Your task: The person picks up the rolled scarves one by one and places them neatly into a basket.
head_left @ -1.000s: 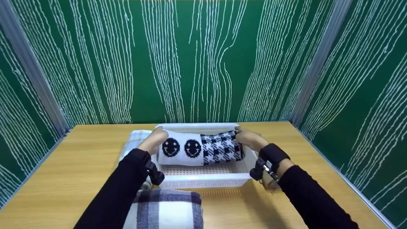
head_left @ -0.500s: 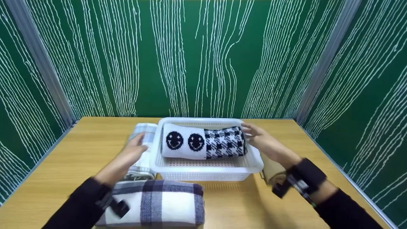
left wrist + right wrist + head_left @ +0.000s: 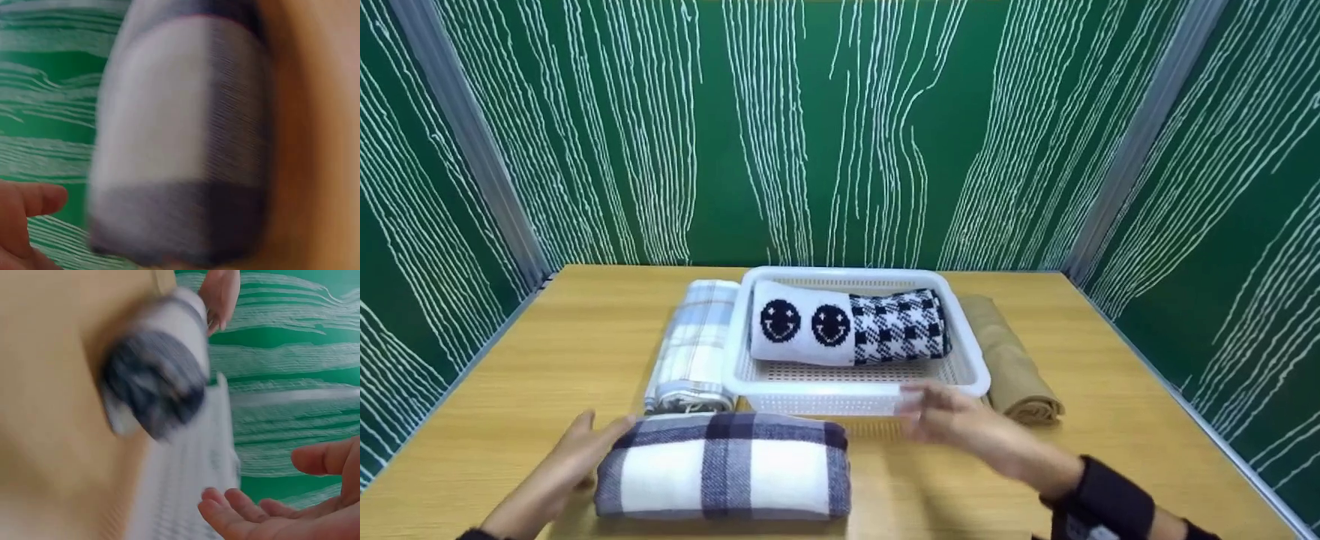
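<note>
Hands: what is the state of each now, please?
Left hand: open, holding nothing, beside the purple-and-white roll.
Right hand: open, holding nothing, near the basket.

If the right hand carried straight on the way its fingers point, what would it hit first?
Probably the near wall of the white perforated plastic basket; the right hand's fingertips overlap it in the head view, though the gap in depth is unclear.

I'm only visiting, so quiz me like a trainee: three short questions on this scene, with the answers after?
1. What lies in the white basket?
a) shoes
b) a roll with smiley faces
c) cups
2. True or false: the right hand holds nothing.
3. Which roll is nearest the left hand?

Key:
1. b
2. True
3. The grey-and-white plaid roll, in front of the basket.
</note>
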`<action>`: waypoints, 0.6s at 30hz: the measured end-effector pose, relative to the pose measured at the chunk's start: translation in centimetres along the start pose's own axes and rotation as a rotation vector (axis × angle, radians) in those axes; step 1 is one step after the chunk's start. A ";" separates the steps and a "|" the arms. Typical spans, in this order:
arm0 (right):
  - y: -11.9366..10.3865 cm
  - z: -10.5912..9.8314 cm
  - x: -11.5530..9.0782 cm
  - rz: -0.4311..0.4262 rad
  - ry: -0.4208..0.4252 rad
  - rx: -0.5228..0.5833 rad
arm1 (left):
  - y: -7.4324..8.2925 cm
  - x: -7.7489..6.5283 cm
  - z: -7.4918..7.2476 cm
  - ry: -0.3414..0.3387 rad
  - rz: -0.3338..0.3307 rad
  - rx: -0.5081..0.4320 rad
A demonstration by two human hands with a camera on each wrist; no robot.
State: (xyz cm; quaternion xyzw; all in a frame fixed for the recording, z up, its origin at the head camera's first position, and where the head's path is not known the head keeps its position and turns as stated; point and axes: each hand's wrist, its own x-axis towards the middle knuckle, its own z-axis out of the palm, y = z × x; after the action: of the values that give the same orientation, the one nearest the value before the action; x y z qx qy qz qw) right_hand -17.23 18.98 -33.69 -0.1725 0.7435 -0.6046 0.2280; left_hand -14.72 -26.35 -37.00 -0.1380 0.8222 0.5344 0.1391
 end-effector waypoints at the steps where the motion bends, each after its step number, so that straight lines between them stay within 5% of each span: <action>1: 0.6 0.4 -0.2 0.030 -0.014 0.043 | -0.7 0.1 0.1 -0.016 -0.032 -0.008; 5: 3.1 2.1 -0.4 0.152 -0.049 0.173 | -2.2 0.5 0.5 -0.090 -0.105 -0.056; 9: 4.9 3.8 -0.1 0.253 -0.102 0.304 | -2.0 0.7 0.7 -0.113 -0.132 -0.082; 18: 6.1 7.0 1.0 0.276 -0.147 0.518 | -2.2 1.0 1.8 -0.062 -0.074 -0.128</action>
State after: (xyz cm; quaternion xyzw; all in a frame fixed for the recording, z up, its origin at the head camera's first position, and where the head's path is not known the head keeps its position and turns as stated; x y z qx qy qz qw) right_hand -14.13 14.02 -40.95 -0.0493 0.5626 -0.7232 0.3976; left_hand -14.71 -25.69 -39.93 -0.1601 0.7759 0.5846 0.1750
